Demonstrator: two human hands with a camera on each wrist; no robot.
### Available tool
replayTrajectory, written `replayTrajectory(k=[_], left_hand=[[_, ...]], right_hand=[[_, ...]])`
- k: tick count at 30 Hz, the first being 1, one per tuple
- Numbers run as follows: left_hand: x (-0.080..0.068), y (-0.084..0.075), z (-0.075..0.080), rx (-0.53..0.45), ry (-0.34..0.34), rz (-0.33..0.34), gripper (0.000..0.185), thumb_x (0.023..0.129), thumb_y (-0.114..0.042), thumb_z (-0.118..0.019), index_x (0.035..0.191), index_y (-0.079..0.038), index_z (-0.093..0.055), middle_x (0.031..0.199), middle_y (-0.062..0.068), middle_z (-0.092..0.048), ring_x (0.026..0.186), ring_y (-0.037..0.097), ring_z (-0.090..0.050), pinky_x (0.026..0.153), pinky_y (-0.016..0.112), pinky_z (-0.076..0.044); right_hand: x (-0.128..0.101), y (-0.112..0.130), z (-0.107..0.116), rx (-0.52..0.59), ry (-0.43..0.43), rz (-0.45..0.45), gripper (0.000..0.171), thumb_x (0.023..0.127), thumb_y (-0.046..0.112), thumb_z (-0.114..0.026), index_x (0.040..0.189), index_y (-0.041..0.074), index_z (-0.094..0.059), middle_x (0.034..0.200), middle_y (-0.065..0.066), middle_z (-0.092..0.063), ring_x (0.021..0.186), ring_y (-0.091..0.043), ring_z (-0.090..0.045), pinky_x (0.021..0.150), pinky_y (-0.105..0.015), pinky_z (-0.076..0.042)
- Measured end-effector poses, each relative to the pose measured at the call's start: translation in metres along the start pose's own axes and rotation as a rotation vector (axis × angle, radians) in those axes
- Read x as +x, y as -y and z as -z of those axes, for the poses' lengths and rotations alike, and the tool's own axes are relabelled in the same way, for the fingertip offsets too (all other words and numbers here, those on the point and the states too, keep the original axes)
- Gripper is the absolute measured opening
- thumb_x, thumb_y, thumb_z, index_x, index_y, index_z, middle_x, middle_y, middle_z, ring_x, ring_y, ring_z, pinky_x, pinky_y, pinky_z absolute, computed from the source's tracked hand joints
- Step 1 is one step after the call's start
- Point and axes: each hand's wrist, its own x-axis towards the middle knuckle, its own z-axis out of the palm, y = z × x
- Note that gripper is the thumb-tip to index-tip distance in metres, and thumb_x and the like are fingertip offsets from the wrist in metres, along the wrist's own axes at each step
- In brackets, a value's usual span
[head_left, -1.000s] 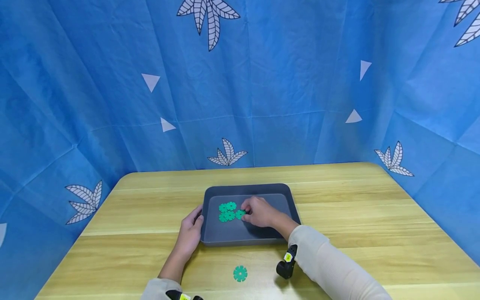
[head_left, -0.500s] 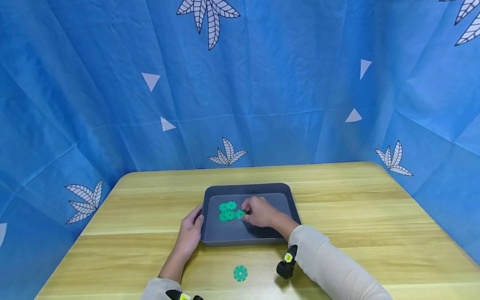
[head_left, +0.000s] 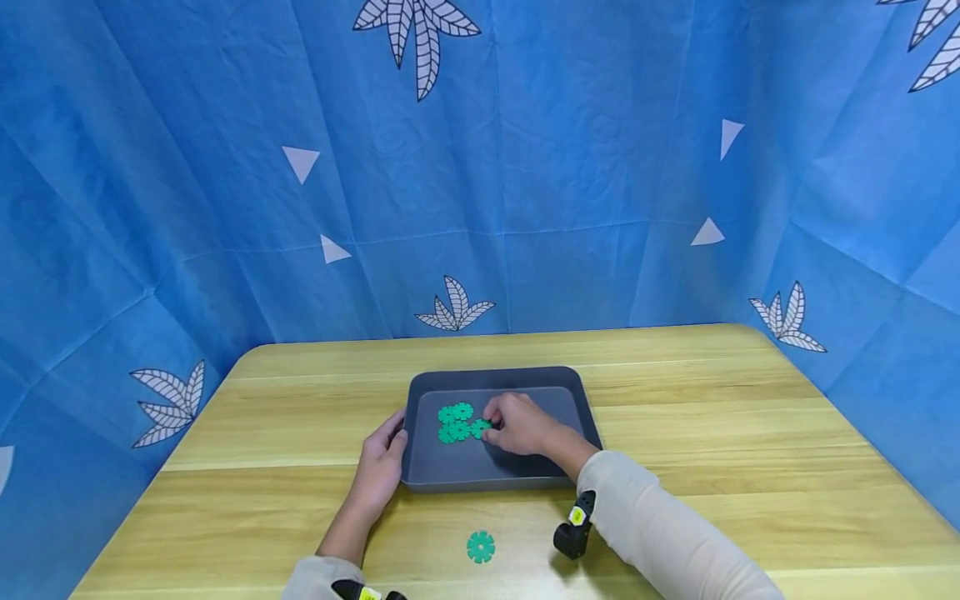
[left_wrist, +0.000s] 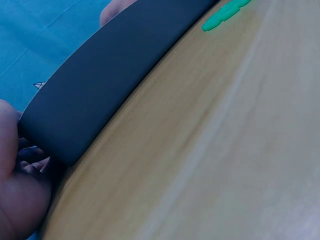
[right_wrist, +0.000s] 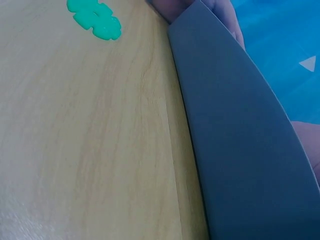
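Observation:
A dark grey rectangular tray (head_left: 491,485) lies on the table with several green, notched snowflake discs (head_left: 459,431) inside, some overlapping. My left hand (head_left: 381,468) grips the tray's left side, thumb near the rim and fingers along the outer wall; the left wrist view shows this hand (left_wrist: 22,200) at the tray corner (left_wrist: 100,85). Inside the tray, my right hand (head_left: 521,427) pinches one green snowflake disc (head_left: 477,428) at its right edge, between thumb and finger. The tray wall (right_wrist: 225,110) hides most of that hand in the right wrist view.
Another green snowflake disc (head_left: 472,547) lies on the wooden table (head_left: 675,400) in front of the tray. A blue curtain (head_left: 570,167) with white leaf prints hangs behind and beside the table. Black wrist cameras (head_left: 572,540) sit on both sleeves.

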Motion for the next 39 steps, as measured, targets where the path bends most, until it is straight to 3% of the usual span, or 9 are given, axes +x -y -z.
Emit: replayTrajectory(k=[18, 39], left_hand=[[0.0, 0.004, 0.003, 0.028, -0.021, -0.004, 0.041, 0.099, -0.013, -0.034, 0.139, -0.004, -0.038, 0.143, 0.014, -0.04, 0.135, 0.027, -0.032, 0.111, 0.045, -0.029], [0.002, 0.004, 0.0, 0.022, -0.014, 0.014, 0.043, 0.1, -0.016, -0.034, 0.141, -0.004, -0.035, 0.145, 0.015, -0.037, 0.136, 0.027, -0.029, 0.112, 0.044, -0.026]], right_hand=[[-0.009, 0.005, 0.004, -0.024, -0.005, 0.042, 0.027, 0.082, 0.02, -0.068, 0.102, 0.002, -0.064, 0.092, -0.004, -0.063, 0.082, -0.011, -0.058, 0.074, -0.028, -0.052], [-0.04, 0.032, 0.028, -0.031, -0.031, 0.132, 0.026, 0.083, 0.02, -0.067, 0.104, 0.004, -0.064, 0.09, -0.002, -0.059, 0.074, -0.007, -0.056, 0.068, -0.021, -0.05]])
